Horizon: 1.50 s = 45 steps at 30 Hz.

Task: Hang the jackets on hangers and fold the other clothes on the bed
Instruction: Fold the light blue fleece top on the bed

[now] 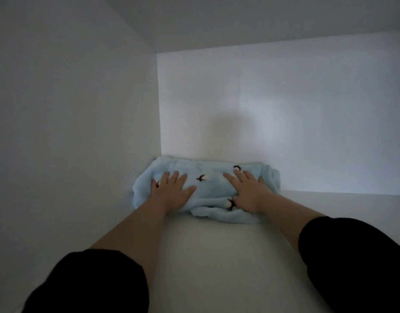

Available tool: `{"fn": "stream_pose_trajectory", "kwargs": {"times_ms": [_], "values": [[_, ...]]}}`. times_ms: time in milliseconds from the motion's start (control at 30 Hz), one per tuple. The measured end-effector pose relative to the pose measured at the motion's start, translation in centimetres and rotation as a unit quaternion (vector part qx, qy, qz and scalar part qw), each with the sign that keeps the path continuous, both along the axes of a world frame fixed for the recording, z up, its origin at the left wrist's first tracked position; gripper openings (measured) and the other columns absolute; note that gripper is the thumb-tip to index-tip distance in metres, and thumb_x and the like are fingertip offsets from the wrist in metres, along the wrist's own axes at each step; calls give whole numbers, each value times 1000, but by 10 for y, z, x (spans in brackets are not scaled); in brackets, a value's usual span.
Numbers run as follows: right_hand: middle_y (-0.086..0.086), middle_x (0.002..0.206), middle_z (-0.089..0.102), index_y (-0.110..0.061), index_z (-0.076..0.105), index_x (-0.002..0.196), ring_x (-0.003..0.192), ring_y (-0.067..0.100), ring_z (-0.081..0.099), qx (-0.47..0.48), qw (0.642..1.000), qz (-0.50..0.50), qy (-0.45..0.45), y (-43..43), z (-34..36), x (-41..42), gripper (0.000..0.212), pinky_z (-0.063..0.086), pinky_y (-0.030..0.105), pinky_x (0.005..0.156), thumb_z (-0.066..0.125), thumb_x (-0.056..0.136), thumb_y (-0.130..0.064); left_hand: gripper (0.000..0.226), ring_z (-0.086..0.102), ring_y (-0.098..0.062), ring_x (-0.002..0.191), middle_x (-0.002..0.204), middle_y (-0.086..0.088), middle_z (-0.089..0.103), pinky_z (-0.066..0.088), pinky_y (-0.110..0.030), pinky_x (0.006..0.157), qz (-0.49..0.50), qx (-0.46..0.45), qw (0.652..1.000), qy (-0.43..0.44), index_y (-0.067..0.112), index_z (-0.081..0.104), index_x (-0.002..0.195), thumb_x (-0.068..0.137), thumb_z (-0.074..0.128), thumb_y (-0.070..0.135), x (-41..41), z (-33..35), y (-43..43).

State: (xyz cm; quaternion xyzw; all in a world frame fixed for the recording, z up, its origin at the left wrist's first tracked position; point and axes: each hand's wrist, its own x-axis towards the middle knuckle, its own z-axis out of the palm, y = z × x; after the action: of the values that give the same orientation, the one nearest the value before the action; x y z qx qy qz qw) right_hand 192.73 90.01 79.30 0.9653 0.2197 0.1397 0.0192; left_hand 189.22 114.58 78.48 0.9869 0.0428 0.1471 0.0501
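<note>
Done: blue folded cloth [208, 188] lies on white shelf [217, 256], 12 o'clock | left hand [172, 190], right hand [248, 193] flat, pressing it | left: jackets, other clothes unseen

Folded fleece garment [213, 188]: pale blue, with scattered small motifs [202, 177] in dark brown/black and white. Left sleeve [93, 283] and right sleeve [357, 256]: plain black. Shelf [217, 256]: off-white. Side wall [70, 109]: grey-white. Back panel [296, 98]: white with a bluish cast.
</note>
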Motion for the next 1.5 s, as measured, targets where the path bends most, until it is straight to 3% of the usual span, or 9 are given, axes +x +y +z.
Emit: {"fn": "stream_pose_trajectory", "kwargs": {"times_ms": [100,233,367,500,700,867,1133,1333,1500], "values": [[3,161,-10,-37,-7,151,147,26,-2,-7,1000,-5,-13,2,2,4,73,3,56,116,37,93,-45,69,-9,-23,147,161,5,-7,-9,-53,114,-4,-1,1000,-11,37,0,151,92,15,69,10,-1,2],[7,161,-2,-31,-4,152,146,28,7,-35,994,-44,-89,6,1,-5,69,16,51,114,32,95,-47,70,-7,-25,147,161,1,-5,-8,-56,113,3,32,999,-42,33,2,152,92,13,67,13,-4,-2],[13,160,2,-21,2,153,144,31,11,-42,993,-66,-92,3,-4,-38,63,24,46,113,25,100,-46,73,-8,-26,147,161,1,-6,-4,-60,111,-17,101,995,17,24,0,153,94,12,65,-4,5,-9],[10,160,0,-19,8,153,145,26,11,-43,998,-37,-29,-14,-5,-81,62,21,45,115,29,100,-43,71,-6,-25,147,161,3,-8,2,-58,114,-77,106,988,78,22,-3,153,96,18,61,-40,12,-24],[10,161,-1,-17,6,153,147,23,7,-55,995,-76,-26,-59,13,-151,64,11,44,118,31,101,-43,78,-5,-22,148,161,0,-9,3,-53,117,-201,98,974,31,28,0,153,94,39,60,-119,39,-80],[10,160,5,-15,11,152,147,25,10,-64,986,-135,-78,-105,16,-232,60,12,47,116,30,101,-40,77,-7,-23,148,160,-1,-13,3,-51,116,-277,187,942,-40,26,-2,153,95,39,56,-187,35,-157],[10,151,29,-11,31,142,137,26,29,-4,938,-323,-128,-224,9,-429,49,24,43,110,34,99,-34,72,-9,-20,147,160,2,-13,2,-49,118,-376,129,917,-13,25,-3,153,98,35,52,-322,19,-286],[13,152,28,-9,35,140,139,28,26,0,889,-430,-155,-310,-31,-637,48,24,42,112,38,97,-27,75,-7,-22,148,161,0,-11,5,-49,117,-510,103,853,-40,23,2,153,96,43,47,-470,-22,-409],[11,154,25,-9,34,140,139,28,25,-25,822,-548,-155,-371,-64,-808,49,23,42,113,38,95,-27,77,-4,-21,148,161,-1,-7,7,-49,116,-623,66,776,-74,23,4,153,93,46,48,-608,-53,-513]]}}
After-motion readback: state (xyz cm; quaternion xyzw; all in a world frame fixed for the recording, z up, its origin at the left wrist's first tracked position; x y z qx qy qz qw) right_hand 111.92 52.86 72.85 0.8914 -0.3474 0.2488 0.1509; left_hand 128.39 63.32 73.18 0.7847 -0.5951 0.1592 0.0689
